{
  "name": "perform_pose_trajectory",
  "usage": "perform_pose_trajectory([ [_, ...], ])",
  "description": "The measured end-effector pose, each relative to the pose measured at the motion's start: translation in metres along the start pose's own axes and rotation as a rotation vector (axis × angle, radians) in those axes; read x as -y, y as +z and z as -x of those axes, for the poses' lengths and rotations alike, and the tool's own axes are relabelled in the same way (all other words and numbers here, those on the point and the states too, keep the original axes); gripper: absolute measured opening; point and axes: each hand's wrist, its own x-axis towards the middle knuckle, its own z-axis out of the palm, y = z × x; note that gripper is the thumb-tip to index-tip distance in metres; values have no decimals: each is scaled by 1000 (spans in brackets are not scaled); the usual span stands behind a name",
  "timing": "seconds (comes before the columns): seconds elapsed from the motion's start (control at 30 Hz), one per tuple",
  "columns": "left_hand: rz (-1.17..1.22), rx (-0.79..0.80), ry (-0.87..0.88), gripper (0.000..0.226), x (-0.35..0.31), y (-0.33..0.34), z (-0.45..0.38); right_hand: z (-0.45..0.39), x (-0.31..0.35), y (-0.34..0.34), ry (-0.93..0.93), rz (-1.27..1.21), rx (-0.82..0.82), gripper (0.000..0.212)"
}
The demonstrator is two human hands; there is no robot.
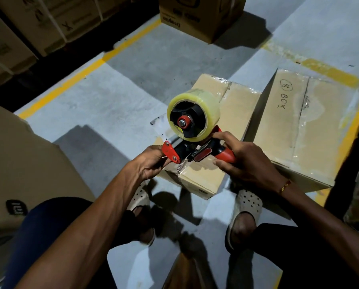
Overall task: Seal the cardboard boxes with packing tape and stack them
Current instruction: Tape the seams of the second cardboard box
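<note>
I hold a red and black tape dispenser (187, 151) above the near corner of a small cardboard box (234, 115) on the floor. Its clear tape roll (193, 116) points up and away from me. My right hand (243, 161) grips the red handle. My left hand (151, 163) pinches the red front end by the toothed blade. A larger taped box (312, 130), marked "8 BOX" in pen, stands against the small box on its right.
A big cardboard box (24, 163) rises at my left. Another box (199, 15) stands on the grey floor at the top. Strapped cartons (38, 24) are stacked top left behind a yellow floor line (86, 69). My sandalled feet (245, 207) flank the small box.
</note>
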Motion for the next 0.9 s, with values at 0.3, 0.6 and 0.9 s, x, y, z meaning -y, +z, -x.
perform_pose_trajectory([
  [0.3,-365,-99,-27,29,-3,-2,2,1,2,0,-61,57,-2,64],
  [0.6,-377,-299,148,39,-8,-28,-15,8,4,-13,-48,95,70,64],
  [0.9,-522,-477,215,28,19,-92,-42,2,-17,19,-107,339,428,62],
])
